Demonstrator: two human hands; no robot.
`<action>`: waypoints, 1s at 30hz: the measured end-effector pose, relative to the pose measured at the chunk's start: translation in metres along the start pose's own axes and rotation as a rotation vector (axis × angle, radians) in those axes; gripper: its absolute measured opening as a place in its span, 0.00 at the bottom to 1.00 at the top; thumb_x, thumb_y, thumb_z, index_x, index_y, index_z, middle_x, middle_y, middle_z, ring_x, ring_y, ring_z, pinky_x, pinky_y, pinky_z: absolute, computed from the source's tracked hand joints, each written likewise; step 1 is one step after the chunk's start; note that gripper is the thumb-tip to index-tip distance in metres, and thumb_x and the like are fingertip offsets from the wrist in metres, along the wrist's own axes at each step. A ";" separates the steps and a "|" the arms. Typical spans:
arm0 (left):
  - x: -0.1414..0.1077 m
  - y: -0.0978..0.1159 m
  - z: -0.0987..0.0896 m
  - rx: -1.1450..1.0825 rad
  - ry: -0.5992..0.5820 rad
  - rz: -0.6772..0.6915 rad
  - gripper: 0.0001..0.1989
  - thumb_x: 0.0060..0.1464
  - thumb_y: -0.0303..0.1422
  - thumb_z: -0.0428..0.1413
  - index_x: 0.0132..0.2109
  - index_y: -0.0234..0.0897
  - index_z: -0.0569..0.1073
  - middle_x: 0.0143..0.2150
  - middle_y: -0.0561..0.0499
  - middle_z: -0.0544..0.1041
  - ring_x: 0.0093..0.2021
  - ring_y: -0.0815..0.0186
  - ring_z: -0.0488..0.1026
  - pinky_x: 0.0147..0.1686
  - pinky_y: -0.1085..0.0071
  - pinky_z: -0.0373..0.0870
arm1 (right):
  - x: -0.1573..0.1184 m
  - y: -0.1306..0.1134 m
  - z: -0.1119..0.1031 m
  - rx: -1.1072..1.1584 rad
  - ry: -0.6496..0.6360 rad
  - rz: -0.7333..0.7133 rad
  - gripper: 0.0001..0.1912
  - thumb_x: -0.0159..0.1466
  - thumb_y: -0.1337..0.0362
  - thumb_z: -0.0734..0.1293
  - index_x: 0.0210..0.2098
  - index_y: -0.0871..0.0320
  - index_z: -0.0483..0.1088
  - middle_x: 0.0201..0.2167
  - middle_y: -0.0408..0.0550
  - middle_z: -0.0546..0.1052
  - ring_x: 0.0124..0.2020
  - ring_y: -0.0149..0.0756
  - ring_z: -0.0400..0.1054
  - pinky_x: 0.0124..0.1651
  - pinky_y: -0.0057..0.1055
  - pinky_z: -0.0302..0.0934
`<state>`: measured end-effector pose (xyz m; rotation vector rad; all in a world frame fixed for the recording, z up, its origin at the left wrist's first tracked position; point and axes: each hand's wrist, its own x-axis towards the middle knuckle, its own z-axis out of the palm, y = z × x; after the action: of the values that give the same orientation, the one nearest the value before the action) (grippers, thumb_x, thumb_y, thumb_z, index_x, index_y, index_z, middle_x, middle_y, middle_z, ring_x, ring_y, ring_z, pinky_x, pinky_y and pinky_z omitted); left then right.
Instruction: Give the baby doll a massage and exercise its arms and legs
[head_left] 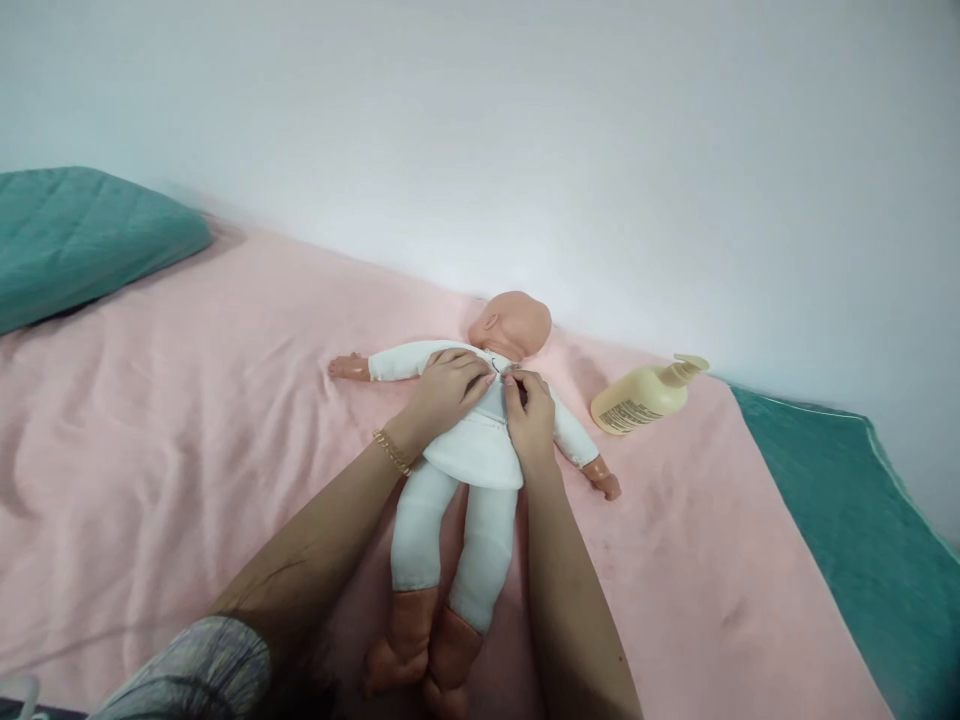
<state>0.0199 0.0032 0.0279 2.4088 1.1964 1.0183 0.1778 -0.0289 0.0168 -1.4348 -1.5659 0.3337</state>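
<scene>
A doll (pixel 525 318) with a bare head lies on a pink blanket (pixel 285 290), its arms spread and its face turned away. It wears a white garment (pixel 472 450) with a flared hem, and white covers its arms and legs. My left hand (pixel 454 388), with a bracelet at the wrist, rests on the doll's upper back and pinches near the neck opening. Just right of it, my right hand (pixel 529 402) pinches the other side of that opening. A thin dark string or edge shows between the fingertips.
A cream pump bottle (pixel 641 398) with printed text leans on the blanket right of the doll. A green pillow (pixel 97 235) lies at the far left, and green cloth (pixel 847 520) shows at the right. Behind stands a white wall (pixel 480 130).
</scene>
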 end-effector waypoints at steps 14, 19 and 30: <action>-0.002 -0.002 0.004 0.017 0.013 -0.058 0.18 0.67 0.39 0.45 0.52 0.39 0.77 0.55 0.49 0.77 0.59 0.56 0.65 0.58 0.56 0.58 | 0.001 0.003 0.003 -0.058 -0.043 -0.025 0.15 0.68 0.59 0.58 0.44 0.57 0.73 0.46 0.52 0.77 0.51 0.43 0.67 0.57 0.42 0.58; -0.002 -0.001 0.003 0.011 -0.003 -0.059 0.18 0.67 0.39 0.45 0.51 0.39 0.77 0.54 0.49 0.77 0.59 0.56 0.65 0.58 0.55 0.58 | 0.003 0.004 0.003 -0.069 -0.075 -0.024 0.16 0.68 0.60 0.56 0.43 0.57 0.75 0.45 0.53 0.78 0.50 0.43 0.68 0.56 0.43 0.58; -0.004 -0.004 0.005 0.006 -0.003 -0.079 0.23 0.67 0.42 0.43 0.61 0.36 0.69 0.57 0.46 0.74 0.60 0.57 0.65 0.59 0.57 0.57 | -0.001 0.001 0.003 -0.065 -0.034 -0.028 0.19 0.69 0.58 0.56 0.49 0.59 0.73 0.51 0.54 0.76 0.54 0.43 0.66 0.61 0.43 0.57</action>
<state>0.0199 0.0031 0.0204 2.3467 1.2846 0.9878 0.1764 -0.0279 0.0140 -1.4625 -1.6358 0.2938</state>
